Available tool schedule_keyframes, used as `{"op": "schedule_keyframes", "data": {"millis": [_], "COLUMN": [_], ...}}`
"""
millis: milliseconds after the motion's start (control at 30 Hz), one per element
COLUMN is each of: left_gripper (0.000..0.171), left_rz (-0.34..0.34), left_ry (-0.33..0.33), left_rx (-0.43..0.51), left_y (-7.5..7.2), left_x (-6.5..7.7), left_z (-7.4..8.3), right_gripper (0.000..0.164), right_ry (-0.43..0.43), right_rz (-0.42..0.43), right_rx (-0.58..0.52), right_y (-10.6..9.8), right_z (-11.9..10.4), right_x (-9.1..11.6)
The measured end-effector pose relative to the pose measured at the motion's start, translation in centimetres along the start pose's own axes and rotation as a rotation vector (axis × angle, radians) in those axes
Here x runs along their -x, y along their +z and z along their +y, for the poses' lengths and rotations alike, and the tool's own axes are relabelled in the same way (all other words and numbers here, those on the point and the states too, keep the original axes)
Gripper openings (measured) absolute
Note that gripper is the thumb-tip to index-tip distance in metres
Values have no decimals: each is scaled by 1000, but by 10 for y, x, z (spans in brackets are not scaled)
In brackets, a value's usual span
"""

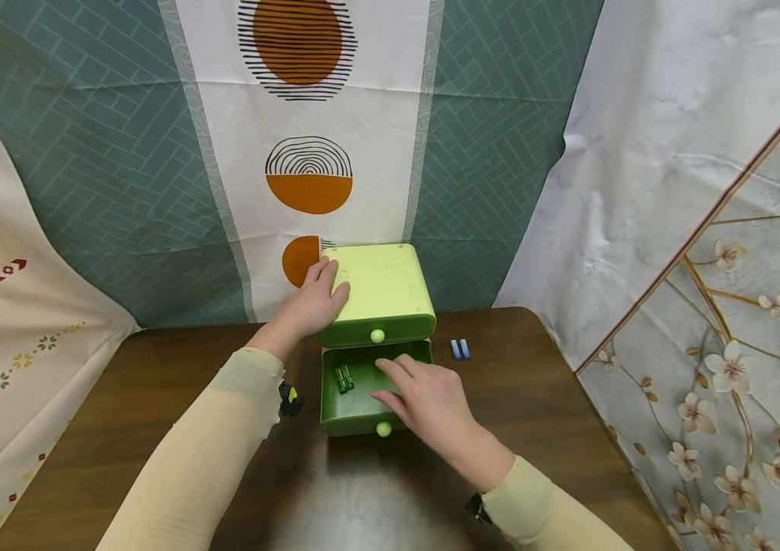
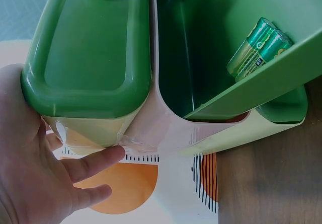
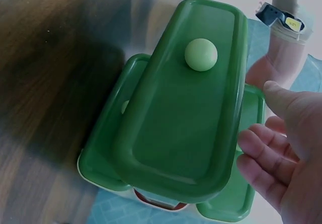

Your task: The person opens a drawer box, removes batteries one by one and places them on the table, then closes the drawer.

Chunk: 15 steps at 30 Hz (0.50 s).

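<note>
The small green drawer cabinet (image 1: 379, 279) is set in front of both hands on the worktop (image 1: 520, 398), its middle drawer (image 1: 369, 405) pulled out. Its upper left edge is touched by the left hand (image 1: 314, 298), fingers spread; the right hand (image 1: 431, 394), loosely curved and holding nothing, is held over the drawer's right part. Two green batteries (image 1: 344, 379) are contained at the drawer's left; two blue batteries (image 1: 460, 349) are seen right of the cabinet. Print is borne by the green pair, but cannot be read.
</note>
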State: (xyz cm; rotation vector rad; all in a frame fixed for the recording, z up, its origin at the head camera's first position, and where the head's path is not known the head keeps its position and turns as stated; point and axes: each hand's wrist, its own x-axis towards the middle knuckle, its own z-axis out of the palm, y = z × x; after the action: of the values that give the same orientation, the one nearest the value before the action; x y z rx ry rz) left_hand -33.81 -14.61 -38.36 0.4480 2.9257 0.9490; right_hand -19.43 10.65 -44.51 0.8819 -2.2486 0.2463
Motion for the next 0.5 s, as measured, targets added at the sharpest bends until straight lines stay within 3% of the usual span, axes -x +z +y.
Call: {"op": "schedule_keyframes", "data": {"millis": [500], "left_gripper": [76], "left_rz": [7], "left_ry": [-1], "left_rx": [-13], "left_y": [1], "left_x": [0], "left_z": [0], "right_gripper": [49], "right_ry": [25], "right_rz": [-112], "right_rx": [-2], "right_y": [8], "right_z": [0], "right_x": [-17]}}
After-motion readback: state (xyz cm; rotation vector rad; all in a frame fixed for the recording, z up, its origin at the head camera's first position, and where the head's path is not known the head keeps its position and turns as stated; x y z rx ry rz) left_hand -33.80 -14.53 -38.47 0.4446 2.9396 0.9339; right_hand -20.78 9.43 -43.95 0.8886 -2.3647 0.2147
